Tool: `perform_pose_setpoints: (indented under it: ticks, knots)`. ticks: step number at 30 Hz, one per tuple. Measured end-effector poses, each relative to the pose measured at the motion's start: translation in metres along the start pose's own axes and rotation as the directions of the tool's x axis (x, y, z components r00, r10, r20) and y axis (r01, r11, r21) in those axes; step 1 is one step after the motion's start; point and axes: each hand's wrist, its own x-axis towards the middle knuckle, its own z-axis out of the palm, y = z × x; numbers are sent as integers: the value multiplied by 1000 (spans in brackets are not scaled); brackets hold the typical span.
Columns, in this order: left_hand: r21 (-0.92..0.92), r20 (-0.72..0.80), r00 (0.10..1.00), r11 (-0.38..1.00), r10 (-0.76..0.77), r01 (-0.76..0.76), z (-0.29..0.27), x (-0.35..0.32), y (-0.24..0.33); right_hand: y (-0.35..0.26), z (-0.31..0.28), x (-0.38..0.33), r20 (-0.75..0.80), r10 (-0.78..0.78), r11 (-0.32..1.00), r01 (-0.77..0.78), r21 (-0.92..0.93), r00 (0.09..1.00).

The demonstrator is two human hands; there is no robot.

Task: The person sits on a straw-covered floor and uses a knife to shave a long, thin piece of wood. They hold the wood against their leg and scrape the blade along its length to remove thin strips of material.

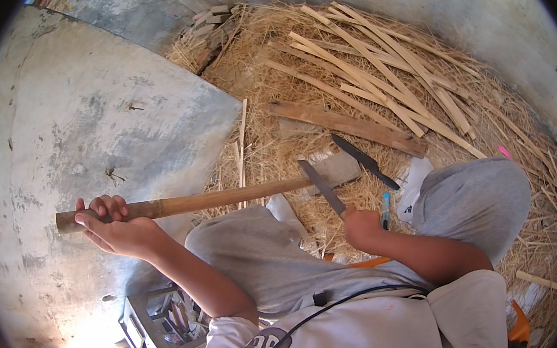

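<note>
A long bamboo pole (222,197) slants across in front of me, its cut end at the left and its far end over a pale flat block (339,169). My left hand (112,225) is closed round the pole near the cut end, palm up and fingers curled over. In my right hand (362,228) is a knife (321,185), its handle hidden by my fist. The blade crosses the pole's far end; whether it touches cannot be made out. Just beyond the block lies a second, dark knife (362,159), and beside my right hand a light-blue slim tool (385,210).
Straw and shavings (260,152) cover the floor. A brown plank (350,128) and many split strips (394,84) lie ahead. Stained walls (97,109) close in at left and back. A grey open-topped box (143,325) with small items stands lower left. My bent knee (477,200) is at right.
</note>
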Motion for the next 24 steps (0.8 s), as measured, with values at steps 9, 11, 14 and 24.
perform_pose_setpoints:
  ticks: [9,11,14,24]
  knots:
    - [-266,328,944,962,25,67,7,-29,29,-63,-126,-46,75,-332,452,89,887,940]
    - [-283,333,942,957,36,63,8,-35,33,-79,-153,-82,-195,-400,452,378,808,895]
    - [-291,341,937,956,69,36,9,-38,32,-104,-166,-124,-527,-380,-87,538,839,760]
    - [-287,481,856,956,191,-52,13,-94,-11,-104,-170,-172,11,-420,194,78,978,907]
